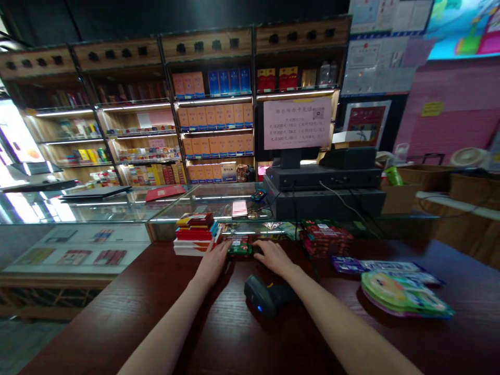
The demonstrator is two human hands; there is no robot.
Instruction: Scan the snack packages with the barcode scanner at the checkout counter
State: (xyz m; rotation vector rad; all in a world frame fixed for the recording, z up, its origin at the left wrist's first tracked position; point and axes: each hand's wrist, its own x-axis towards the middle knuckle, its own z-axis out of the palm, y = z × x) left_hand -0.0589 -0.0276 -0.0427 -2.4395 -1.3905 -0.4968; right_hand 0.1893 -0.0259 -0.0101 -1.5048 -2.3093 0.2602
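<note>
Both my hands reach forward over the dark wooden counter, either side of a small green and red packet [239, 247]. My left hand [214, 260] has its fingers stretched out, between a stack of small boxes [194, 237] and the packet's left edge. Its fingertips appear to touch the packet. On the other side, my right hand [273, 256] is loosely curved with thumb and forefinger apart, by the packet's right edge. A black barcode scanner [262, 298] with a blue light lies between my forearms, its handle partly behind my right arm.
A pile of red packets [325, 239] stands right of my right hand. Purple packages [380, 266] and a green cartoon-shaped package [402, 294] lie farther right. Behind are a glass display case [211, 194], a monitor with a paper sign [297, 125] and stocked shelves [216, 117].
</note>
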